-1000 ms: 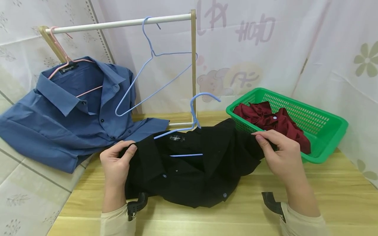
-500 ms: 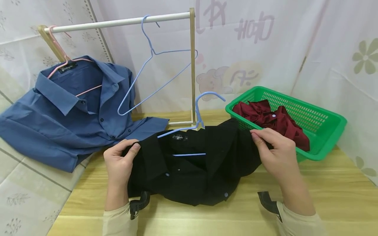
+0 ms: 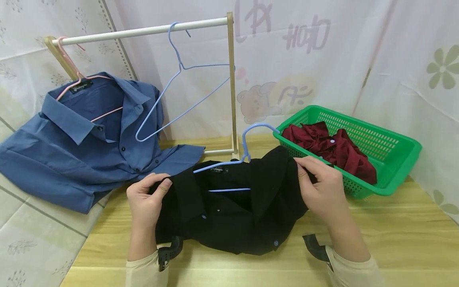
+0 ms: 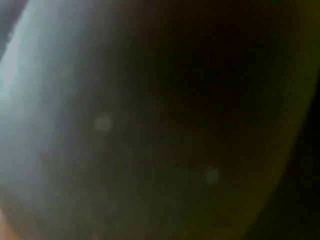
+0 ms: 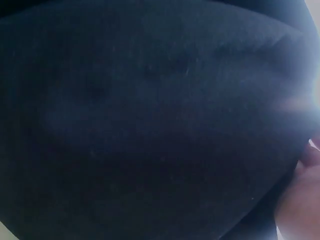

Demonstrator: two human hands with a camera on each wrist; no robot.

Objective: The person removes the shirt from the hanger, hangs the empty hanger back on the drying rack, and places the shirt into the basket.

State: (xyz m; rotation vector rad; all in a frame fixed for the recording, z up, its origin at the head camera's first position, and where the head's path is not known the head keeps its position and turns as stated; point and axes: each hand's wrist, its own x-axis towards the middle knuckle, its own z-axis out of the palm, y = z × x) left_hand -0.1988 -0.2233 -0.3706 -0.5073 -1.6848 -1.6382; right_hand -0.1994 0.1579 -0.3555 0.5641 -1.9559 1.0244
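Observation:
A black shirt (image 3: 229,223) with a collar and bluish buttons spreads between my two hands over the table. My left hand (image 3: 146,199) pinches its shoulder on the left side. On the other side my right hand (image 3: 320,187) pinches the opposite shoulder between thumb and fingers. A light blue hanger (image 3: 245,147) sits inside the collar, its hook standing up above the neckline and its bottom bar showing in the neck opening. Dark, blurred cloth fills the left wrist view. In the right wrist view the black fabric (image 5: 150,120) covers nearly everything, with part of a finger at the right edge.
Behind stands a small rack with a white rail (image 3: 143,33). From it hang a bare blue hanger (image 3: 179,67) and a blue shirt (image 3: 104,147) on a pink hanger (image 3: 77,75). A green basket (image 3: 398,159) with a dark red shirt (image 3: 333,147) stands back right on the wooden table (image 3: 229,275).
My right hand has shifted left along the black shirt's shoulder, closer to the collar. The hanger's hook has tilted and moved rightward. My left hand has moved slightly right, still pinching the cloth.

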